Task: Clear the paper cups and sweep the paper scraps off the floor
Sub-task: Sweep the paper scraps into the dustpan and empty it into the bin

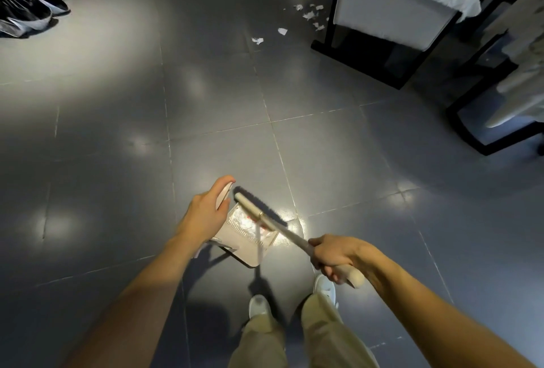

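Scraps [309,14] lie by chair [397,14], well ahead of dustpan [250,235]; likely feather-light, prone to scatter: sweep gently. Left hand [206,214] grips dustpan handle; right hand [335,255] wraps broom [259,208] shaft near its end.

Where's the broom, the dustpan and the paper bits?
Dark-bristled broom with pale handle [250,205]: head view, on the brush head.
Pale plastic dustpan [241,233]: head view, on its tray.
White paper scraps [282,31]: head view, on one scrap.

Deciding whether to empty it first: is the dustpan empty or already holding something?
Not empty: pale and reddish bits lie in the dustpan, just below the broom head. What they are, cannot tell.
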Motion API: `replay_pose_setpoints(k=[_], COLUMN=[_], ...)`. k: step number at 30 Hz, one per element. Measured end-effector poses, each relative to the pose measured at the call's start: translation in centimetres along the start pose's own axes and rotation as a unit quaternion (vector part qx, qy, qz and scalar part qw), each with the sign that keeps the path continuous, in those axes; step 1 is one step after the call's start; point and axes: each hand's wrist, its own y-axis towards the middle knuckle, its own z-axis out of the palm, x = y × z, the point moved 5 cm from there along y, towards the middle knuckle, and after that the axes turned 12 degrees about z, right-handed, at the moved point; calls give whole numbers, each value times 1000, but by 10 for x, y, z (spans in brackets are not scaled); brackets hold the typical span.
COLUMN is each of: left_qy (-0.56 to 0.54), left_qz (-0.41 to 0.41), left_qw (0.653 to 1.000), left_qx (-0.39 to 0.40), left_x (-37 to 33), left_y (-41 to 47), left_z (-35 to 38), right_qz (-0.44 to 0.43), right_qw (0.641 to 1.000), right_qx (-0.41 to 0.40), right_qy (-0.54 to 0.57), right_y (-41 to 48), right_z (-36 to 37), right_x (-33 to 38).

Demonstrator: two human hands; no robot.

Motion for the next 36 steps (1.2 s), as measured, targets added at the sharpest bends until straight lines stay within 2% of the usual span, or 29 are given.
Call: replay_pose_setpoints(k=[6, 12, 19, 26, 36], left_qy=[-19, -32, -15, -10, -26], left_qz=[-6, -2, 22, 40, 30], left_qw=[1000, 998, 996, 988, 973], left_qx=[-14, -51, -89, -146, -228], left_x=[2, -7, -48, -101, -144], left_y=[-4, -2, 44, 120, 240], left_z=[-1, 3, -3, -21, -73], right_qz=[-10, -38, -101, -155, -203], right_qw=[998, 992, 974, 959, 957], right_qx=[13, -14, -43, -54, -64], right_qy=[64, 122, 200, 230, 200], right_y=[-52, -94, -118, -114, -107], right_z=[-10, -53, -120, -208, -333], right_x=[-15, -35, -38, 0, 102])
